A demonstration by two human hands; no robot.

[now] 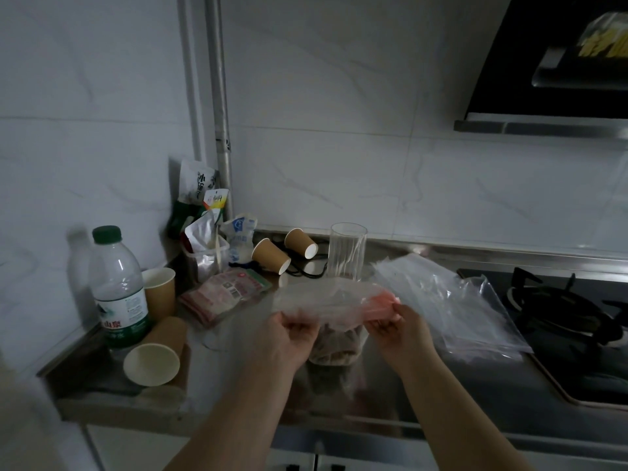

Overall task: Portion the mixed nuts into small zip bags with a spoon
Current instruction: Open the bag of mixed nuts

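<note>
Standing far left of both hands on the steel counter (pixel 217 372) are a water bottle (pixel 117 287) with a green cap, an upright paper cup (pixel 159 292) behind it and another paper cup (pixel 154 355) tipped on its side in front. Further back, towards the corner, snack packets (pixel 200 195) lean on the wall above a small tub (pixel 207 260), a flat pink packet (pixel 224 294) lies on the counter, and two more paper cups (pixel 283 251) lie on their sides. The left hand (pixel 292 338) has its grip curled on the near left edge of a clear zip bag (pixel 333 300), held up in the air. Just below and between the two hands sits a clear bag of mixed nuts (pixel 334 346), resting on the counter, its contents dim and brown. A tall clear glass (pixel 346 253) stands behind the zip bag. The right hand (pixel 397 329) pinches the bag's right end by its pink strip, so the bag is stretched between both grips. Right of that hand lies a loose heap of empty clear bags (pixel 452 307), and beyond it the gas hob (pixel 577 328).
</note>
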